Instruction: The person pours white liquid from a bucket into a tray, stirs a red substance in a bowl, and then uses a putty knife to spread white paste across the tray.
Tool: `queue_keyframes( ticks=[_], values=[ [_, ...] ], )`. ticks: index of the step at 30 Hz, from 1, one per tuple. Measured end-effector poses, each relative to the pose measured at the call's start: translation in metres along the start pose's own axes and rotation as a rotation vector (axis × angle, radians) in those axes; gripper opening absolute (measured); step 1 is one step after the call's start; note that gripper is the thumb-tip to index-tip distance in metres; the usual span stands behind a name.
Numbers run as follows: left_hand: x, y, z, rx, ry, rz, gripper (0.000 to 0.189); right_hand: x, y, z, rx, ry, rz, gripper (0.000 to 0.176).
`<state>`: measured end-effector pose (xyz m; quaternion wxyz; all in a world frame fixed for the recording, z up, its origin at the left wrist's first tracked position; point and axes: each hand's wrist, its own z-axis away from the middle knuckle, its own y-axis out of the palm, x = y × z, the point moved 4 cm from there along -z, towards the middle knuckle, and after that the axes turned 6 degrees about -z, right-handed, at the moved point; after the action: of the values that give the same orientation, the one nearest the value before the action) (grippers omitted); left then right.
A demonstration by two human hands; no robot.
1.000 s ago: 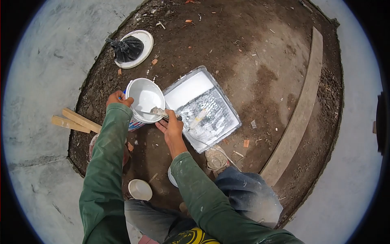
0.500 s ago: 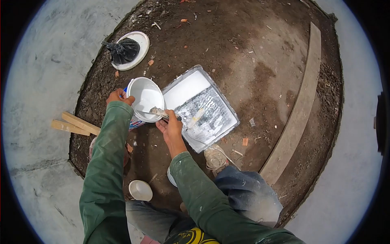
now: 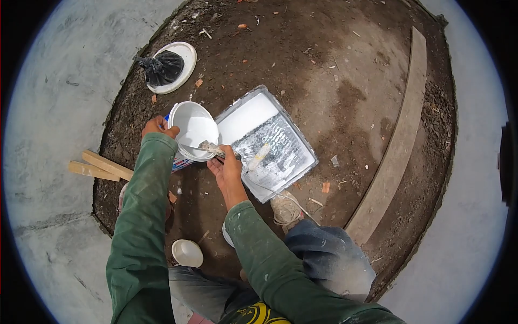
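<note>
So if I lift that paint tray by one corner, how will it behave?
The paint tray looks thin-walled, so it would probably flex. White paint pools at its far end, so it is likely end-heavy and could slosh if tilted. Its wet ribbed slope may be slippery.

One head-worn fisheye camera looks steeply down at dirt ground (image 3: 324, 81) from close above. The paint tray (image 3: 291, 154) lies just above the circular picture's centre. The wearer's green sleeves (image 3: 140, 216) enter below it, and concrete (image 3: 59, 108) curves around beyond.
</note>
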<state>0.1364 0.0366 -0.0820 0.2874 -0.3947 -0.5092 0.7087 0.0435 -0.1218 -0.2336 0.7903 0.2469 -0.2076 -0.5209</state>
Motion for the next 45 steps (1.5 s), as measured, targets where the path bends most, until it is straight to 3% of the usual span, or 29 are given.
queue_keyframes(
  ticks=[35, 45],
  values=[
    [-0.007, 0.003, 0.002, 0.015, 0.030, -0.064, 0.028, -0.003, -0.007, 0.001, -0.009, 0.014, -0.045, 0.042],
    [0.031, 0.010, -0.008, -0.016, 0.067, 0.060, 0.028, 0.004, 0.001, 0.001, -0.011, -0.038, 0.039, 0.045]
  ],
)
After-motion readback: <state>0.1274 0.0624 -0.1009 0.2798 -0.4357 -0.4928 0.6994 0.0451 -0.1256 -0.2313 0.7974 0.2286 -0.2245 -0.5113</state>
